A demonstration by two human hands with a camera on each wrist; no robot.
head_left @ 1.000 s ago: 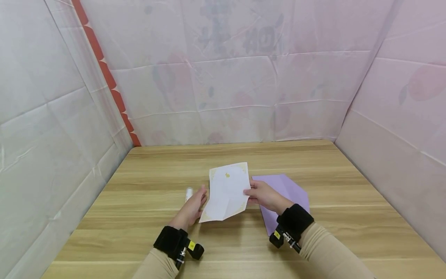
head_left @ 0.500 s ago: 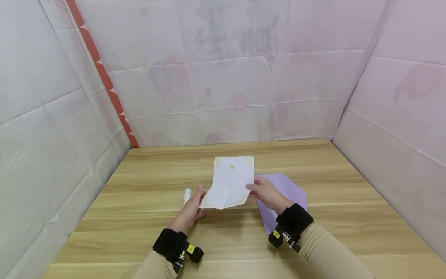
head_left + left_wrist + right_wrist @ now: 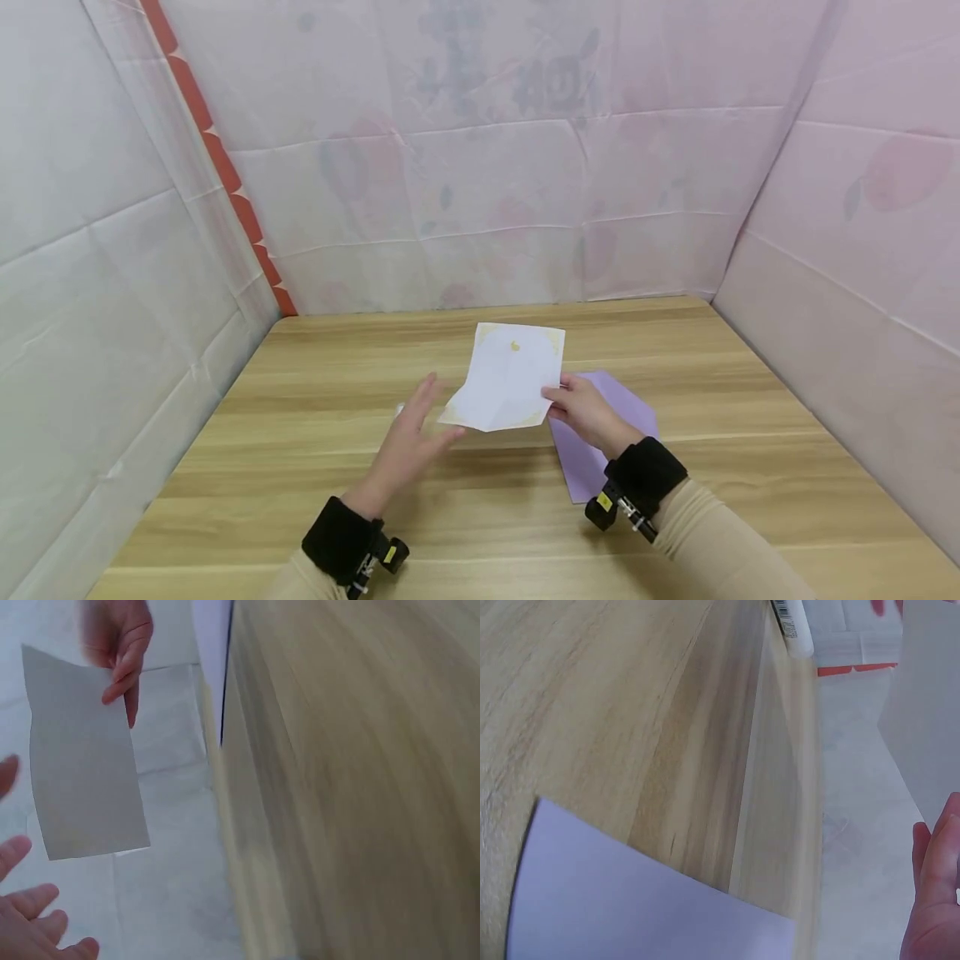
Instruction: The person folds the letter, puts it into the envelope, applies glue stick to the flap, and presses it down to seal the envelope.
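Note:
A white sheet of paper (image 3: 512, 377) with a faint yellow border and creases hangs above the wooden table (image 3: 315, 392). My right hand (image 3: 564, 398) pinches its right edge; the left wrist view shows the sheet (image 3: 82, 757) dangling from that hand (image 3: 116, 652). My left hand (image 3: 422, 421) is open with straight spread fingers, just left of the sheet and apart from it. A lilac envelope-like sheet (image 3: 611, 417) lies flat on the table under my right hand, and shows as a lilac sheet (image 3: 630, 907) in the right wrist view.
A small white tube (image 3: 791, 626) lies on the table left of the paper, mostly hidden behind my left hand in the head view. Pale fabric walls (image 3: 480, 208) enclose the table on three sides. Bare wood stretches around the hands.
My left hand let go of the sheet's left edge and opened, drawing back a little. My right hand carried the sheet upward and slightly to the right.

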